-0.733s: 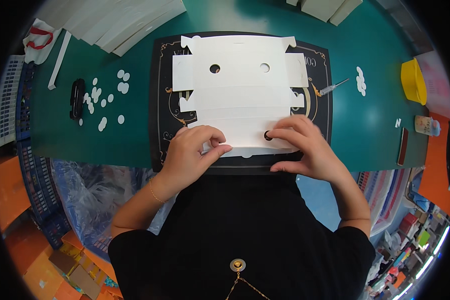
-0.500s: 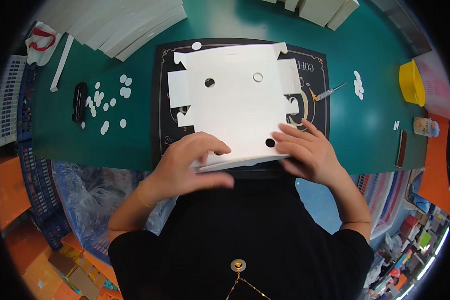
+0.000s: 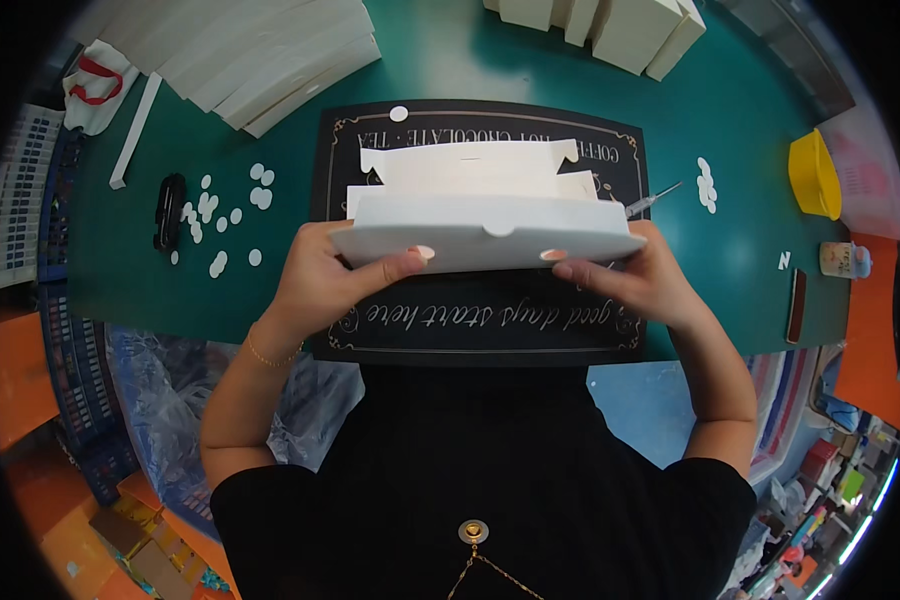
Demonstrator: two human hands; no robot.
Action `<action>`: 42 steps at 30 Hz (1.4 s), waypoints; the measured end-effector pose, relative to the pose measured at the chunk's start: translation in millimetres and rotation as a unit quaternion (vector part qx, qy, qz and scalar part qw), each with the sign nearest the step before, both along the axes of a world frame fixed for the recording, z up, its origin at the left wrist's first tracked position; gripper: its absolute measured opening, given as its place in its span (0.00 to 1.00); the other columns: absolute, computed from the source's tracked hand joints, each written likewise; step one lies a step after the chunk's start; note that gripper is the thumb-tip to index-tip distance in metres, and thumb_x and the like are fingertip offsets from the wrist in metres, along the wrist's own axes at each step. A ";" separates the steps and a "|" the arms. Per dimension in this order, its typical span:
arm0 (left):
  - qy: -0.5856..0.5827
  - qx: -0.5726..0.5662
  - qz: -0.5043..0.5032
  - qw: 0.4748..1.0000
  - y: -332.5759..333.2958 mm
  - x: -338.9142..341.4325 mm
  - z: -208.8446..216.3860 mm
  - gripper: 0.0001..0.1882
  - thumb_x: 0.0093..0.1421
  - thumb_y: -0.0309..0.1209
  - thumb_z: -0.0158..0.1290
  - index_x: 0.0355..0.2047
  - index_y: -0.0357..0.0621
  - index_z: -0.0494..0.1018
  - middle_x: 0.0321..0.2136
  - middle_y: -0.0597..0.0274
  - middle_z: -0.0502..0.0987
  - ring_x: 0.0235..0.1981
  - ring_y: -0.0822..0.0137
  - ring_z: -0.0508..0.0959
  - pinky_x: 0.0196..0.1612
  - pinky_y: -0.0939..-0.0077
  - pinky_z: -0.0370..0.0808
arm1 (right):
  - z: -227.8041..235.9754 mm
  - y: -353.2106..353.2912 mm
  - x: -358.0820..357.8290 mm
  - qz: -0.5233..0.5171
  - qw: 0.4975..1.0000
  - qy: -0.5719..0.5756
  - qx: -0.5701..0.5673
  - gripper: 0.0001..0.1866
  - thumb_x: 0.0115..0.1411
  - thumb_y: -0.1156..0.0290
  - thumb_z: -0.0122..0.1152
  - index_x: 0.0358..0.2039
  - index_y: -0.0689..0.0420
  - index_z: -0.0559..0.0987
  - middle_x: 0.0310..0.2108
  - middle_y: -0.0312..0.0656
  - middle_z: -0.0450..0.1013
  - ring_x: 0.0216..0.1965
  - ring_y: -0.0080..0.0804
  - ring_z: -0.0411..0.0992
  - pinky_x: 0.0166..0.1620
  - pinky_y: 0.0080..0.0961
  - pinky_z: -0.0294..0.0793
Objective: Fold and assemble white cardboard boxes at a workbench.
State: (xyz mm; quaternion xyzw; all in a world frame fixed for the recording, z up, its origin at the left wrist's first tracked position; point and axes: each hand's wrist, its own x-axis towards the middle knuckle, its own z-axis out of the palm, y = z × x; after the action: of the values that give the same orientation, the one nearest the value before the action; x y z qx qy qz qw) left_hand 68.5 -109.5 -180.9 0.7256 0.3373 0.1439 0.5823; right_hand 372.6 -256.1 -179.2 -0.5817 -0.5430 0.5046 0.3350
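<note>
I see a white die-cut carton blank mid-frame, partly folded, over a black sign-like mat with white script and gold border. Flat white blanks stacked upper left; assembled white boxes top centre-right.

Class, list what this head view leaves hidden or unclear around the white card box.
- Fingertips of the left hand and right hand: behind the white card box.
- Middle of the black mat: under the box.
- Thin tool: too small to identify.
- Yellow tub: bent near the rim.
</note>
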 end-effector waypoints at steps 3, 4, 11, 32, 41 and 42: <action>0.015 -0.048 -0.039 0.998 12.1 1.3 -17.9 0.13 0.57 0.31 0.68 0.40 0.36 0.83 0.35 0.61 0.84 0.38 0.73 0.81 0.45 0.77 0.77 | -8.8 13.5 -3.2 -0.067 0.992 0.078 -0.076 0.17 0.59 0.70 0.72 0.47 0.63 0.82 0.40 0.39 0.82 0.41 0.24 0.78 0.45 0.22 0.76; 0.014 -0.047 -0.039 0.998 11.5 1.8 -25.2 0.13 0.57 0.31 0.68 0.40 0.36 0.83 0.35 0.61 0.84 0.38 0.73 0.81 0.45 0.77 0.77 | -14.2 14.9 -3.3 -0.092 0.986 0.098 -0.097 0.16 0.61 0.70 0.70 0.48 0.63 0.82 0.42 0.40 0.82 0.42 0.25 0.78 0.49 0.24 0.76; -0.002 -0.060 0.037 0.997 13.9 14.7 -45.3 0.21 0.58 0.35 0.68 0.47 0.33 0.79 0.39 0.57 0.84 0.39 0.71 0.82 0.44 0.76 0.79 | -41.8 29.0 7.0 -0.094 0.977 0.083 -0.172 0.25 0.56 0.68 0.76 0.52 0.64 0.78 0.43 0.42 0.80 0.44 0.29 0.78 0.48 0.27 0.78; -0.026 -0.022 0.017 0.999 10.9 7.1 -55.3 0.18 0.51 0.29 0.72 0.39 0.32 0.82 0.35 0.59 0.85 0.34 0.73 0.82 0.41 0.79 0.78 | -41.9 15.9 3.2 -0.075 0.995 -0.048 -0.036 0.17 0.52 0.73 0.77 0.42 0.62 0.84 0.39 0.36 0.78 0.37 0.20 0.76 0.38 0.20 0.76; -0.019 0.022 0.019 0.999 9.2 2.8 -63.7 0.14 0.52 0.29 0.71 0.38 0.38 0.84 0.35 0.60 0.85 0.35 0.73 0.82 0.38 0.79 0.78 | -61.2 20.9 16.9 0.057 0.923 -0.285 0.253 0.16 0.45 0.72 0.79 0.37 0.54 0.87 0.32 0.32 0.80 0.38 0.34 0.72 0.40 0.31 0.71; 0.005 0.127 -0.026 0.992 12.5 1.3 -60.1 0.14 0.51 0.29 0.71 0.39 0.43 0.84 0.35 0.60 0.85 0.37 0.70 0.83 0.40 0.76 0.78 | -64.7 18.9 17.8 0.055 0.923 -0.285 0.251 0.16 0.45 0.72 0.79 0.37 0.54 0.87 0.32 0.32 0.80 0.38 0.34 0.72 0.40 0.31 0.71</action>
State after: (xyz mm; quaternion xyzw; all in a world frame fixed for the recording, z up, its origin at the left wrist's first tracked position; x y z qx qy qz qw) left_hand 69.8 -97.0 -241.0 0.8029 0.3001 0.1663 0.4874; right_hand 390.4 -237.3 -243.9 -0.5669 -0.7555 0.1823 0.2732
